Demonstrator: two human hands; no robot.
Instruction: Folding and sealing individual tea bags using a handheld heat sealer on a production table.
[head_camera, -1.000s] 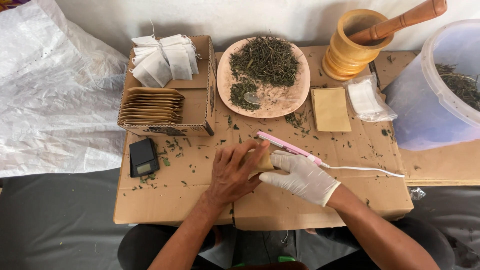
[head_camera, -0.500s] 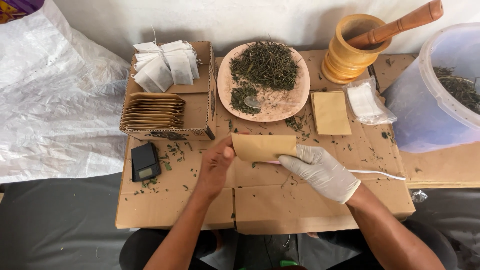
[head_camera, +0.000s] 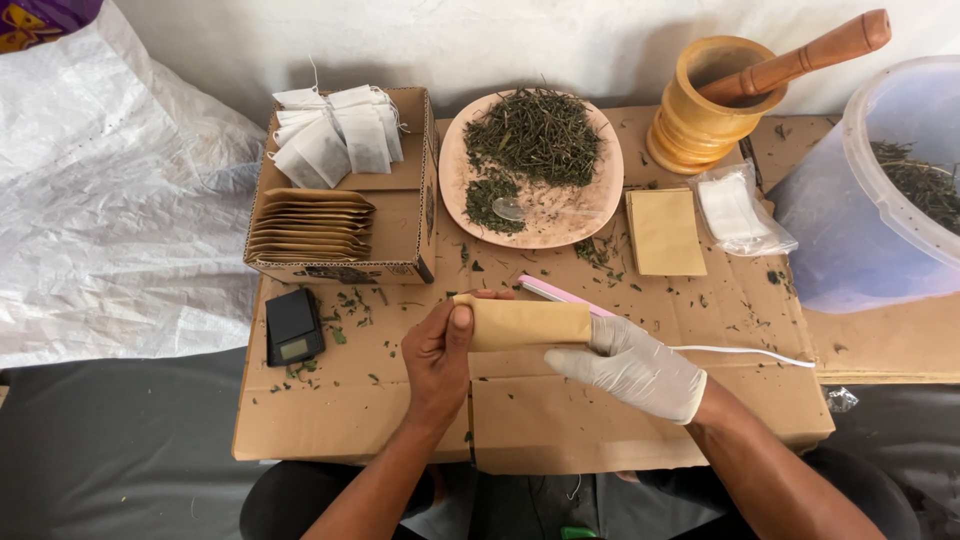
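Note:
Both hands hold a small brown paper pouch (head_camera: 525, 323) level above the cardboard work surface (head_camera: 560, 420). My left hand (head_camera: 440, 355), bare, pinches the pouch's left end with the thumb on top. My right hand (head_camera: 630, 365), in a white glove, supports the right end from below. Just behind the pouch lies a pink bar-shaped tool (head_camera: 560, 293) with a white cord (head_camera: 745, 352) running right.
A pink plate (head_camera: 455, 150) of dried green leaves with a spoon sits behind. An open cardboard box (head_camera: 410, 215) holds brown pouches and white tea bags. A small black scale (head_camera: 293, 325) lies left. A wooden mortar with pestle (head_camera: 705, 110), flat brown pouches (head_camera: 665, 232), a clear plastic bag (head_camera: 735, 210) and a big tub of leaves (head_camera: 880, 210) stand right.
One second ago both hands pressed down on the cardboard by the pink tool. They have since lifted the brown pouch and now hold it stretched between them.

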